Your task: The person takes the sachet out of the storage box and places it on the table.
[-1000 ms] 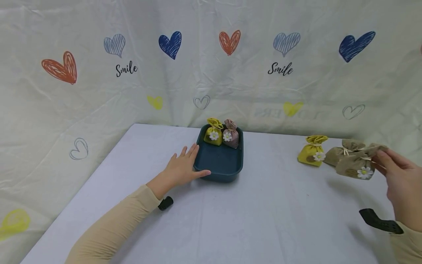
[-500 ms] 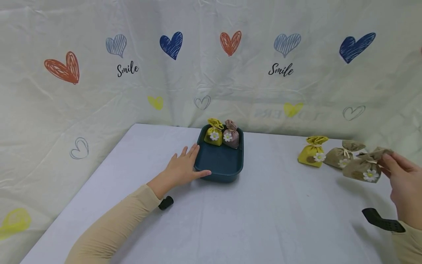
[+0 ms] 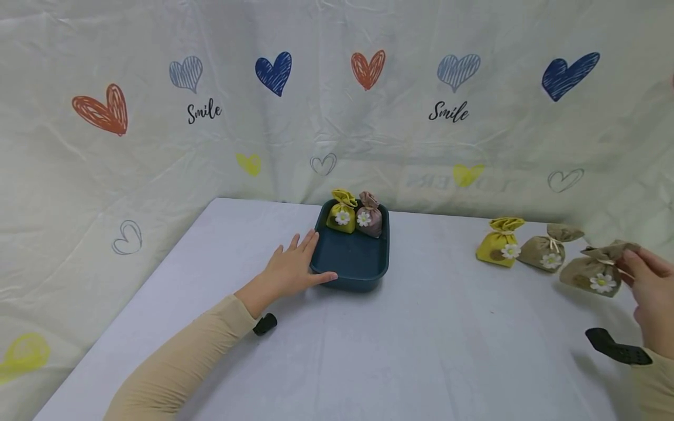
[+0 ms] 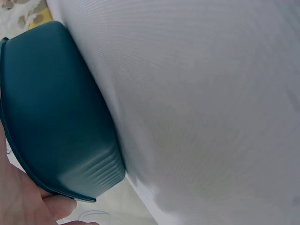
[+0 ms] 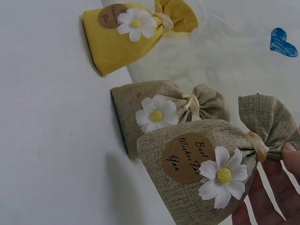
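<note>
My right hand [image 3: 655, 298] pinches a beige drawstring sachet [image 3: 591, 277] by its gathered neck, at the table's right. A white daisy and a round "Best Wishes For You" label show on that sachet in the right wrist view. Beside it stands a second beige sachet [image 3: 542, 253], then a yellow sachet [image 3: 495, 248] farther left. My left hand [image 3: 286, 270] lies with spread fingers on the left rim of a dark teal tray [image 3: 350, 257]. Inside the tray's far end sit a yellow-green sachet [image 3: 341, 217] and a pinkish-brown sachet [image 3: 370, 221].
White cloth covers the table [image 3: 421, 339]. Behind it hangs a pale curtain [image 3: 395, 128] printed with hearts and "Smile". Black wrist mounts [image 3: 616, 348] sit at both sleeves.
My right hand has moved right and slightly nearer with its beige sachet, uncovering the second beige one behind. The left hand and tray stay put.
</note>
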A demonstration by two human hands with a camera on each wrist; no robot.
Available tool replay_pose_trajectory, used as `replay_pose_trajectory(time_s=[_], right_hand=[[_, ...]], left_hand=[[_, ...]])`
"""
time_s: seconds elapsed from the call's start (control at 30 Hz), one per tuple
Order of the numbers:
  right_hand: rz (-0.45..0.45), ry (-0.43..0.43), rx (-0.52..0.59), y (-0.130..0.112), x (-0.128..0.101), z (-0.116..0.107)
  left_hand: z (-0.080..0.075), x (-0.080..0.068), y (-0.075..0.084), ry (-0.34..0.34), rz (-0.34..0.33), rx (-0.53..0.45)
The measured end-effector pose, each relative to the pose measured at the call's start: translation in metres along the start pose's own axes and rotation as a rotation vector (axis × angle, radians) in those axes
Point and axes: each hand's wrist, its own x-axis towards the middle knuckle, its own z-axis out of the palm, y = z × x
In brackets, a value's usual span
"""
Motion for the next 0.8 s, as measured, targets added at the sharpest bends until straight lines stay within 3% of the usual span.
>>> replay_pose_trajectory(time_s=[0.43, 0.8], right_hand=[[0.074, 0.091, -0.037, 0.003, 0.013, -0.005], [0.086, 0.038, -0.088, 0.011, 0.027, -0.007]], left_hand=[[0.001, 0.001, 0.000, 0.003, -0.001, 0.007], [0.002, 0.000, 0.000, 0.002, -0.005, 0.000]])
